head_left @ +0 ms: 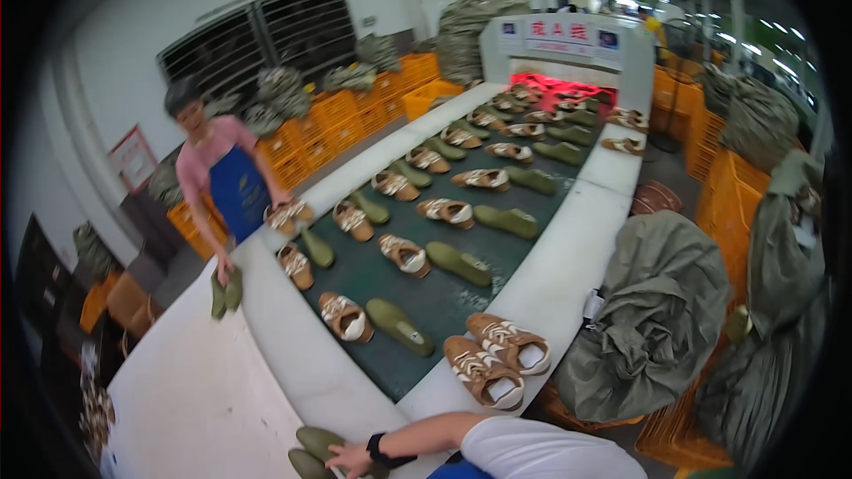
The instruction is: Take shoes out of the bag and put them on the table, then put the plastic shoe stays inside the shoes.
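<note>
My right hand [351,460], a black band on its wrist, reaches in at the lower edge. Its fingers bend over a green shoe last [321,440], one of a few lying together on the white tabletop [209,390]. Their lower parts are cut off by the frame. My left hand is out of view. Nearby on the conveyor's white rim sits a pair of brown laced sneakers [484,372] with white stripes. On the dark green belt [390,368], rows of brown shoes [346,317] alternate with green lasts [399,325].
Across the table a co-worker in a blue apron [238,191] touches a shoe and a pair of lasts [226,293]. The belt passes a red-lit machine opening [564,87]. Orange crates [319,129] line the wall. A grey-green sack [652,319] bulges beside the right rim.
</note>
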Action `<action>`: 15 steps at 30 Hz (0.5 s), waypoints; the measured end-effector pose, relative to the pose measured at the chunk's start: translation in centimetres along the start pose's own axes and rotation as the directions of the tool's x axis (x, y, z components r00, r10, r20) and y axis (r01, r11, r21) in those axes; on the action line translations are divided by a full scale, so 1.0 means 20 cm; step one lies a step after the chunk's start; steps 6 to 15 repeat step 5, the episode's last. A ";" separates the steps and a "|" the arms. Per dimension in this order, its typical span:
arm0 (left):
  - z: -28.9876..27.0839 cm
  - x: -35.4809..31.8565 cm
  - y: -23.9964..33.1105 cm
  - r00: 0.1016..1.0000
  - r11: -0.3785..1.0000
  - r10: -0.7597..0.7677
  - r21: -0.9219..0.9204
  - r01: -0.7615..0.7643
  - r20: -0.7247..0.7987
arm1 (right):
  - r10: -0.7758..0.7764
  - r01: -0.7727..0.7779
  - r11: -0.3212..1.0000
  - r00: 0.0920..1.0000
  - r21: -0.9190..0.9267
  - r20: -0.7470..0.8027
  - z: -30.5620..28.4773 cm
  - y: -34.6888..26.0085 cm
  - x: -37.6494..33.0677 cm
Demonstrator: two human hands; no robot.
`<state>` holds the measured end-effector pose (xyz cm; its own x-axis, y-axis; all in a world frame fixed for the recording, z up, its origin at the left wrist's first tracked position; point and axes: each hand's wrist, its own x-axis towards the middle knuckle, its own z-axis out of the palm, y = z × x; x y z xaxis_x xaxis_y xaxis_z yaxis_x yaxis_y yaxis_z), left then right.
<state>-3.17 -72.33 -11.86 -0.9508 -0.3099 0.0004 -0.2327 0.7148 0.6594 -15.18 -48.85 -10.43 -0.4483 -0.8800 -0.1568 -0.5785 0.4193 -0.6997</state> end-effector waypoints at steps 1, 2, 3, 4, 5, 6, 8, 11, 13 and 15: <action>-0.02 -0.04 0.05 0.944 0.950 -0.023 -0.288 0.124 0.330 | 0.043 -0.043 0.999 0.998 -0.004 -0.048 0.05 0.04 0.01; 0.02 -0.06 -0.05 0.973 0.924 0.082 -0.383 0.007 0.215 | -0.005 0.000 0.999 0.993 -0.036 -0.122 0.08 0.02 0.05; 0.05 -0.06 -0.06 0.976 0.902 0.025 -0.425 0.071 0.216 | -0.037 0.026 0.998 0.981 -0.063 -0.192 0.12 0.04 0.06; 0.06 -0.09 0.00 0.984 0.912 -0.040 -0.397 0.106 0.173 | -0.082 0.061 0.994 0.966 -0.093 -0.244 0.17 0.06 0.07; 0.09 -0.05 0.04 0.983 0.912 -0.009 -0.402 0.083 0.183 | -0.043 0.031 0.998 0.971 -0.056 -0.235 0.19 0.07 0.08; 0.09 -0.05 0.04 0.983 0.912 -0.009 -0.402 0.083 0.183 | -0.043 0.031 0.998 0.971 -0.056 -0.235 0.19 0.07 0.08; 0.09 -0.05 0.04 0.983 0.912 -0.009 -0.402 0.083 0.183 | -0.043 0.031 0.998 0.971 -0.056 -0.235 0.19 0.07 0.08; 0.09 -0.05 0.04 0.983 0.912 -0.009 -0.402 0.083 0.183 | -0.043 0.031 0.998 0.971 -0.056 -0.235 0.19 0.07 0.08; 0.09 -0.05 0.04 0.983 0.912 -0.009 -0.402 0.083 0.183 | -0.043 0.031 0.998 0.971 -0.056 -0.235 0.19 0.07 0.08; 0.09 -0.05 0.04 0.983 0.912 -0.009 -0.402 0.083 0.183 | -0.043 0.031 0.998 0.971 -0.056 -0.235 0.19 0.07 0.08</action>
